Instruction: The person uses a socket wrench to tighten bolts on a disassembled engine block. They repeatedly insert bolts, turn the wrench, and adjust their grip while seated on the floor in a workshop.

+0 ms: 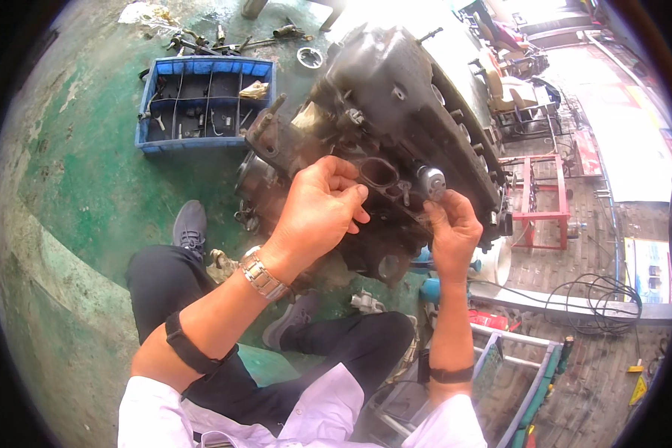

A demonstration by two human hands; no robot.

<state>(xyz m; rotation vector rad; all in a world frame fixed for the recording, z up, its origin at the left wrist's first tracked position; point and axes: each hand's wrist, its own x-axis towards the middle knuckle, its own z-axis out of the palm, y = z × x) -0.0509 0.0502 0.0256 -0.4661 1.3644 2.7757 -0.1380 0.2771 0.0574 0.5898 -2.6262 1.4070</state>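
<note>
A dark, dirty engine block stands tilted in front of me, with an oval port opening on its near side. My right hand pinches a silver ratchet wrench close to its round head, which sits against the engine's right side. Most of the wrench's handle is hidden. Left of the port, my left hand has its fingers curled and thumb pressed in. Whatever those fingers hold, if anything, is too small or hidden to make out.
A blue divided tray with small parts lies on the green floor at left. Metal parts and a ring lie beyond it. At right are a red metal stand, coiled black cable and a metal frame.
</note>
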